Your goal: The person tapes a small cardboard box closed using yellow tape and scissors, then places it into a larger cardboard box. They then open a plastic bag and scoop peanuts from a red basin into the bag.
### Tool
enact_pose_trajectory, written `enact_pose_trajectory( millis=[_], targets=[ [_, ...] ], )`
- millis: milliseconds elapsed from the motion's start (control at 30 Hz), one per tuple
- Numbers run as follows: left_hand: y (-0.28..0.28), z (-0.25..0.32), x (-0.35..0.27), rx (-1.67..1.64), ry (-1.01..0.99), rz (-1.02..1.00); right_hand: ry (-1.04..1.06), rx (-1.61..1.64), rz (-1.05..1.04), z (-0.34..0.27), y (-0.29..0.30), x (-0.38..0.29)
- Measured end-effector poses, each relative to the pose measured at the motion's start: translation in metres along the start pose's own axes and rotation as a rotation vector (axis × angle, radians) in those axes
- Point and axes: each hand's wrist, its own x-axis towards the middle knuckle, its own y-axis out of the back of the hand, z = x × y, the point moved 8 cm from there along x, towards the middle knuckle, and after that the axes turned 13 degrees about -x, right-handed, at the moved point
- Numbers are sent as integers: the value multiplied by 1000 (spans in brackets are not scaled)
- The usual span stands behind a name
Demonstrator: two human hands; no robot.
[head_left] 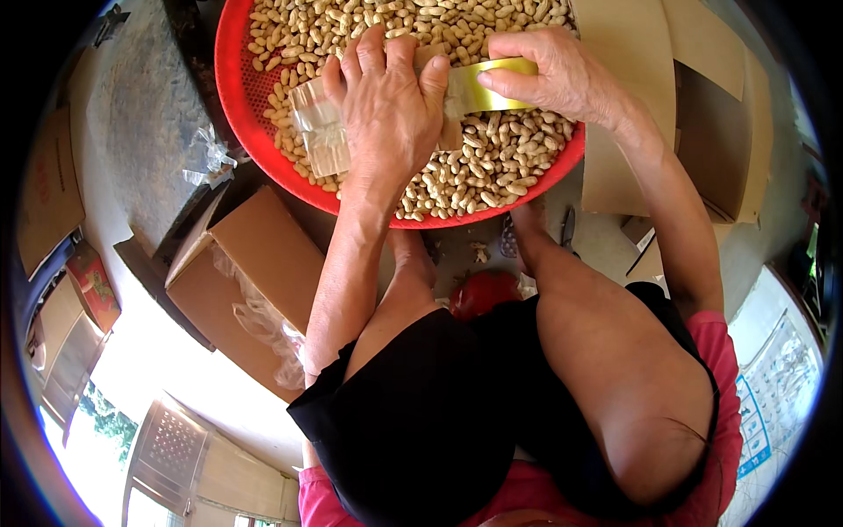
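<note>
A red plastic basket (245,128) full of unshelled peanuts (504,148) lies before me. On the peanuts rests a small flat piece (321,135), partly covered with clear, shiny film or tape; brown cardboard (450,135) shows at its right side. My left hand (394,109) presses down flat on it with the fingers spread, hiding its middle. My right hand (553,78) grips a roll of yellowish adhesive tape (497,84) between thumb and fingers. A strip runs from the roll towards the piece under my left hand.
An open cardboard box (263,244) with crumpled clear plastic stands at the left, below a grey slab (141,132). Another open cardboard box (714,141) is at the right. Between my feet lie a red round object (484,293) and peanut shells (479,250). A knife (568,227) lies nearby.
</note>
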Motion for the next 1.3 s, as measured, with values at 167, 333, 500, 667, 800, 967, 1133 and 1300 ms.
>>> enact_pose_trajectory(
  millis=[167, 333, 500, 667, 800, 967, 1133, 1300],
  targets=[
    [0, -1, -1, -13, 8, 3, 7, -13, -5, 2, -2, 0],
    [1, -1, 0, -20, -6, 19, -17, -14, -41, 4, -2, 0],
    [0, -2, 0, -2, 18, 12, 7, 5, -29, 5, -3, -1],
    [3, 4, -2, 57, -12, -2, -18, 11, -40, 6, -4, -2],
    [4, 2, -2, 40, -2, -5, -16, -4, -26, 6, -4, -1],
    [6, 3, -3, 49, 28, -8, -1, -27, -34, 3, -1, -1],
    [8, 1, -6, 75, 46, 11, -5, -4, -70, -5, 3, 4],
    [8, 0, -7, 59, 68, 15, 2, -15, -64, -4, 3, 2]
  ],
)
